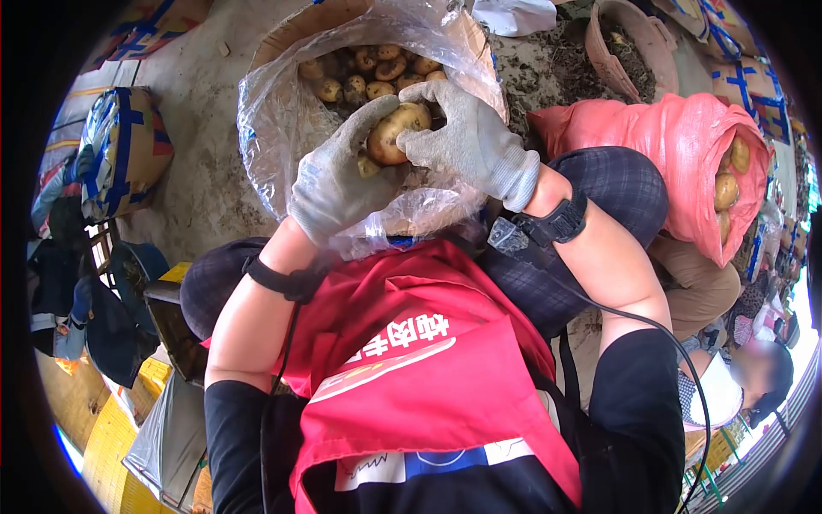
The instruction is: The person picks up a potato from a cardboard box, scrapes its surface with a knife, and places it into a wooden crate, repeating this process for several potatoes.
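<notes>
— Apron (428,377) nearest the lens, red. What do the arms do beyond it?
— Both reach forward. The left hand (338,184), gloved, cups the potato (396,128) from below, fingers curled partway round it. The right hand (471,141), also gloved, pinches its far end. The potato sits just over the mouth of the plastic liner (265,128).
— Which step, then?
— I'd judge one potato is held up between both hands for a look. Moving it on calls for one hand to grip firmly while the other lets go.
— Counts?
— One potato held, perhaps a small second one in the left palm. About a dozen lie in the carton (287,34). Farther right are one red sack (676,146) showing three potatoes, one basket (602,60) and one other person (711,394).
</notes>
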The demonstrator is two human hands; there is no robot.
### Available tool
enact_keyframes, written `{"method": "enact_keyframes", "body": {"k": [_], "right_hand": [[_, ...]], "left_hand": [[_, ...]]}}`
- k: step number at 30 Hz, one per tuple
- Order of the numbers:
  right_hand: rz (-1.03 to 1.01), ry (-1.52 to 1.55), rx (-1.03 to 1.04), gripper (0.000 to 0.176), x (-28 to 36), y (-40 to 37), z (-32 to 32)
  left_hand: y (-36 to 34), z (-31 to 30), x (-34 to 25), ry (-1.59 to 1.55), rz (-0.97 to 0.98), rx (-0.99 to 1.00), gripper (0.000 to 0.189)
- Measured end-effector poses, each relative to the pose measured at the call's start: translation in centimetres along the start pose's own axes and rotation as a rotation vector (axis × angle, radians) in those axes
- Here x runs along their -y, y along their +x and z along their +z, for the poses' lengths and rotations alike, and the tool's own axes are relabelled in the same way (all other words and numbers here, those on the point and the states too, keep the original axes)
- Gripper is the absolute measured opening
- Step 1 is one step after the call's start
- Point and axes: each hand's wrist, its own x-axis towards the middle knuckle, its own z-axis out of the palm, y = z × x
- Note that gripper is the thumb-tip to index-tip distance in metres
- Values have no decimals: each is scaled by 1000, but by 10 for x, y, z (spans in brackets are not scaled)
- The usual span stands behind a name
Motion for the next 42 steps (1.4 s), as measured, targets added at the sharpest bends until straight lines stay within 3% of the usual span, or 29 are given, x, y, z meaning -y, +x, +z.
{"method": "enact_keyframes", "body": {"k": [10,12,15,17,18,20,22,24,25,27,31,32,34,35,38,40,42], "right_hand": [[-22,17,-150,50,-1,-6,6],[-64,155,-230,38,-43,8,18],[-158,175,-204,45,-31,10,2],[42,324,-10,47,-8,3,-6],[42,326,-9,47,-11,4,0],[-178,304,-137,63,-22,7,19],[-163,208,-133,70,-23,6,21],[-10,81,-31,63,-11,4,16],[-101,-38,-100,63,-12,6,17],[-99,-77,-124,60,-11,3,17],[-112,-199,-178,42,-6,-2,14],[-110,-198,-181,42,-11,1,13],[145,253,-49,29,-24,11,9],[10,212,-119,25,-26,11,10],[41,285,-140,25,-14,11,6],[8,209,-140,23,-2,9,-6],[54,158,-154,24,6,10,-15]], "left_hand": [[-1,-5,2,5,80,31,70],[-2,-7,5,-231,-33,8,71],[2,-14,6,-220,-7,-4,72],[4,-17,3,-152,-19,-34,72],[3,-17,2,-151,-20,-33,72],[2,-13,0,30,-81,-33,72],[1,-10,-4,68,-126,5,73],[-1,-7,-2,124,-112,24,74],[-1,-6,-1,124,-113,25,74],[0,-4,2,136,31,-15,75],[-1,-7,-3,134,-5,27,74],[-1,-8,-5,97,-10,23,73],[0,-10,-4,60,-8,31,73],[1,-11,0,-14,-3,17,73],[3,-18,-1,-189,-83,39,73],[4,-17,0,-696,-180,29,73],[7,-26,-1,-768,-203,73,74]]}}
